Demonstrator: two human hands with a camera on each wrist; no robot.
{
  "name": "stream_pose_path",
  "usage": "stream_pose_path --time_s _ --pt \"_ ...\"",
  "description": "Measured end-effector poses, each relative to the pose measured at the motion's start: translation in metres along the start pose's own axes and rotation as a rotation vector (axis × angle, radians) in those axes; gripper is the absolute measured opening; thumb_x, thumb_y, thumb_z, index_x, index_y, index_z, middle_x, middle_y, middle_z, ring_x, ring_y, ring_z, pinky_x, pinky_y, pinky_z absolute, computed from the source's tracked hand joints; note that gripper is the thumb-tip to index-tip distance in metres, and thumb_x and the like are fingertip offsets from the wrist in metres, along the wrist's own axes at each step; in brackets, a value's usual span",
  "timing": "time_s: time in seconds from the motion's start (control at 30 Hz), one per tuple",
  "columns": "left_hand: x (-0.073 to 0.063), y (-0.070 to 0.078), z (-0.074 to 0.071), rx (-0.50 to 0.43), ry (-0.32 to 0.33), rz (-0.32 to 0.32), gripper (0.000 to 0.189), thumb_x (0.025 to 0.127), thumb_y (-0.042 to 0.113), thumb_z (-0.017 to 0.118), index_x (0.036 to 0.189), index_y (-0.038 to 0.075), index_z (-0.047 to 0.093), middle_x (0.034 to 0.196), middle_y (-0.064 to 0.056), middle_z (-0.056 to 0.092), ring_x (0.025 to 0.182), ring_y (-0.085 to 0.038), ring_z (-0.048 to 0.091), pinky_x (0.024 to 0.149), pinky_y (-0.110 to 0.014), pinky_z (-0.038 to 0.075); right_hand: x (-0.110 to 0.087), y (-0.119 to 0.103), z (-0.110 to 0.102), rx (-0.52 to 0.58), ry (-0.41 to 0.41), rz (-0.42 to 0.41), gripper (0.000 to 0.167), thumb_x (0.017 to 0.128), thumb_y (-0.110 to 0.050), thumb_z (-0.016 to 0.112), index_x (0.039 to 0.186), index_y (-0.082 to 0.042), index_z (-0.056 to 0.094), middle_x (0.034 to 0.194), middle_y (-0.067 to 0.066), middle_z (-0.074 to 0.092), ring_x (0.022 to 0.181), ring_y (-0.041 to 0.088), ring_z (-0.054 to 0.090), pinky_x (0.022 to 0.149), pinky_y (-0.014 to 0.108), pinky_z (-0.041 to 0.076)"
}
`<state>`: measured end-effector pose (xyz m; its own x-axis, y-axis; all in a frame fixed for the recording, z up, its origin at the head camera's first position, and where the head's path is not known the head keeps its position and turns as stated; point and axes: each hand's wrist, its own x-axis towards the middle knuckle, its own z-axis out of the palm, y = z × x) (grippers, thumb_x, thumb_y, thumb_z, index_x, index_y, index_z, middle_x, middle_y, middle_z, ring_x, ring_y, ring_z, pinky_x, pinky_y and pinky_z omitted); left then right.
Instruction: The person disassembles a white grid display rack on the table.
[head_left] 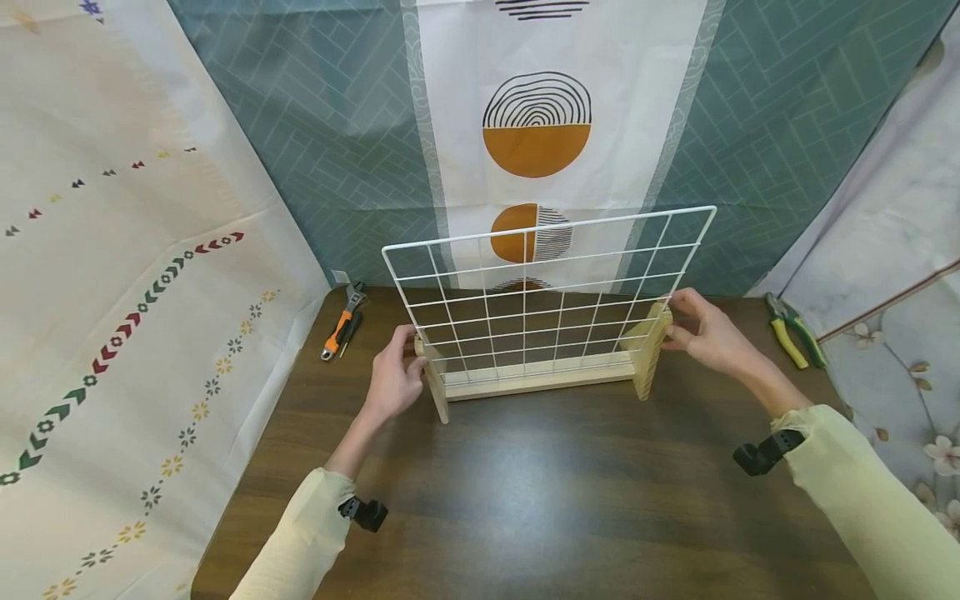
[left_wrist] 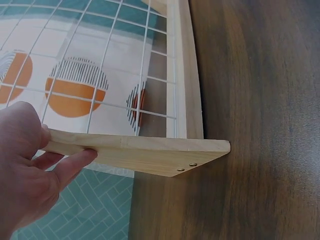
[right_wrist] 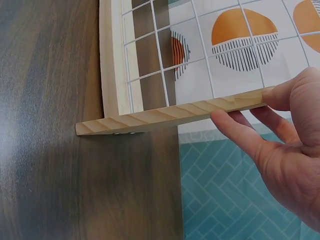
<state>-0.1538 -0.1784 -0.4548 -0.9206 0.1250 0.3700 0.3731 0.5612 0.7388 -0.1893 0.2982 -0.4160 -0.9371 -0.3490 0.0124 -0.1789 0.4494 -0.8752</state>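
Observation:
A rack stands on the brown table, made of a white wire grid (head_left: 525,314) set between two light wooden side panels, with a wooden bar (head_left: 540,377) joining them low down. My left hand (head_left: 394,379) grips the upper part of the left side panel (left_wrist: 150,152), thumb and fingers on opposite sides of its edge. On the other side my right hand (head_left: 708,333) pinches the top of the right side panel (right_wrist: 165,116). Two small brass-coloured screw heads (left_wrist: 193,164) show on the left panel's outer face. The grid leans back above the panels.
At the table's back left lie an orange-handled adjustable wrench (head_left: 343,325) and a small dark screwdriver (head_left: 349,330). Pliers with yellow-green handles (head_left: 797,333) lie at the back right. Patterned cloths (head_left: 330,108) hang behind and on both sides of the table (head_left: 525,500).

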Motion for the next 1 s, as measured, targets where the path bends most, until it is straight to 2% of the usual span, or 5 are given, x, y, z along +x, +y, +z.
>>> stream_pose_path --time_s 0.4,0.67,1.0 --pt "-0.01 0.0 -0.007 0.006 0.005 -0.005 0.042 0.086 -0.018 0.061 0.124 -0.003 0.05 0.115 -0.022 0.063 0.103 -0.038 0.066 0.081 -0.049 0.056 -0.001 -0.003 0.006 0.012 -0.012 -0.028 0.038 0.099 0.014 0.044 0.134 0.011 0.03 0.142 0.038 0.037 0.122 0.058 0.046 0.085 0.045 0.055" --pt "-0.015 -0.002 -0.01 0.01 0.019 0.009 0.043 0.085 -0.019 0.061 0.124 -0.004 0.05 0.114 -0.025 0.063 0.102 -0.044 0.065 0.082 -0.052 0.055 0.0 -0.001 0.01 0.002 -0.013 -0.038 0.037 0.099 0.013 0.045 0.134 0.009 0.032 0.142 0.036 0.039 0.121 0.056 0.049 0.084 0.043 0.056" --pt "-0.022 -0.003 -0.015 0.029 0.029 0.0 0.046 0.085 -0.018 0.063 0.126 -0.002 0.05 0.115 -0.022 0.063 0.1 -0.041 0.066 0.074 -0.049 0.058 0.001 -0.004 0.016 -0.008 -0.005 -0.044 0.04 0.098 0.014 0.047 0.135 0.008 0.033 0.142 0.036 0.04 0.119 0.055 0.051 0.084 0.045 0.055"
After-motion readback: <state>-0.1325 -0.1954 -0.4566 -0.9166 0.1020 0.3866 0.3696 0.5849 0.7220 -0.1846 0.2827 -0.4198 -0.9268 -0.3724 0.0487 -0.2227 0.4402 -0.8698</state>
